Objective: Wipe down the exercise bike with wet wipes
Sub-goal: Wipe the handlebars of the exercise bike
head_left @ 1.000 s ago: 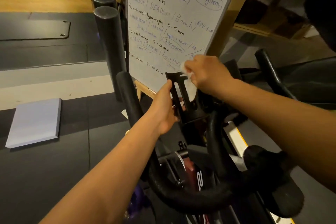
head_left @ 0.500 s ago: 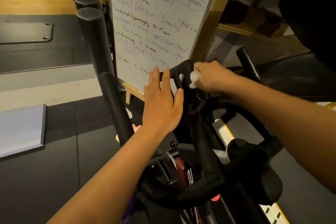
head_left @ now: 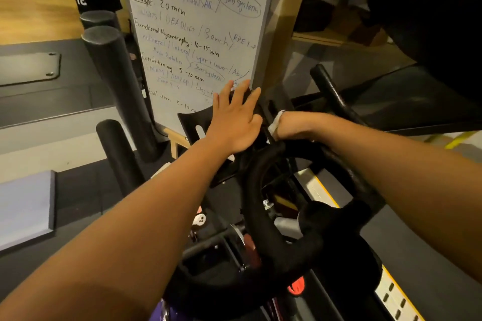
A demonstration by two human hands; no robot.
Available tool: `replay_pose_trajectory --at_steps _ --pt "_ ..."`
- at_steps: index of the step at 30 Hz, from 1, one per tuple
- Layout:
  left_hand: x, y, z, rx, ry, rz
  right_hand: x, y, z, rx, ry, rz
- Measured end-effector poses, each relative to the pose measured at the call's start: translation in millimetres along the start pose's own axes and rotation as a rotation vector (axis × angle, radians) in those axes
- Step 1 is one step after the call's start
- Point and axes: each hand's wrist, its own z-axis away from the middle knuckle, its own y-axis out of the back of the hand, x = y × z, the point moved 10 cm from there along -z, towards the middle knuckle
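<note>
The black exercise bike fills the lower middle, with its curved handlebar [head_left: 263,190] toward me and a black device holder [head_left: 191,122] at the front. My left hand [head_left: 234,120] lies flat on the holder with its fingers straight and spread. My right hand [head_left: 294,126] is curled round a white wet wipe [head_left: 276,121], which it presses against the holder's right side, just above the handlebar. Only a small edge of the wipe shows. A red knob [head_left: 296,288] sits low on the frame.
A whiteboard [head_left: 198,21] with handwriting stands on a wooden easel right behind the bike. Black foam rollers [head_left: 117,81] stand upright to its left. A pale flat pad [head_left: 24,211] lies on the dark floor at left. A large dark round object [head_left: 430,15] looms top right.
My left hand let go of the holder's edge and now lies flat on it. My right hand has moved the wipe down from the holder's top to its right side.
</note>
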Motion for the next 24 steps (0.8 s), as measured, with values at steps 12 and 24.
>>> replay_pose_trajectory --at_steps 12,24 --pt "-8 -6 -5 -0.053 0.022 -0.003 46 33 -12 0.307 -0.026 0.224" --pt "70 -20 97 -0.215 0.086 0.057 127 -32 121 0.486 -0.104 0.143"
